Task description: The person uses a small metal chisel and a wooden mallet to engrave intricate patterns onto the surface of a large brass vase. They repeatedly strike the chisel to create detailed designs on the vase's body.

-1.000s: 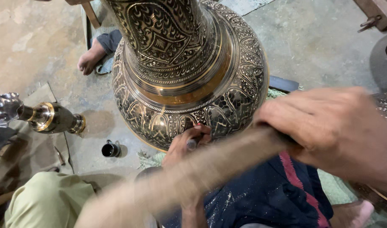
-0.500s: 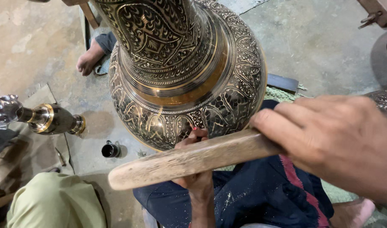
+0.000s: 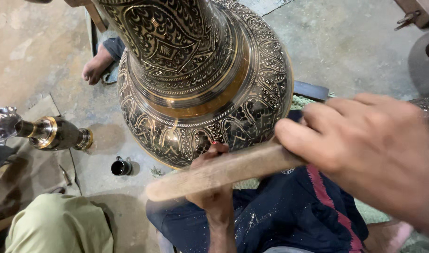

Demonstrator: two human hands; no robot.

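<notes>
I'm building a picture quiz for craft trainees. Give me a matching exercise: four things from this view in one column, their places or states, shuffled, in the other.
Things:
1. wooden stick
2. engraved brass vase
3. small dark cup
4. bare foot

Places or states:
A. on the floor, left of the vase base
B. gripped in the right hand
C. top left, behind the vase
D. touched low down by the left hand

Pairs: 1-B, 2-D, 3-A, 4-C

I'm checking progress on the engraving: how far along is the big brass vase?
Done: patterns cover the visible brass vase. In hand: the left hand is at its lower belly; the right hand grips a wooden mallet. Left: the hidden far side can't be judged.
</notes>
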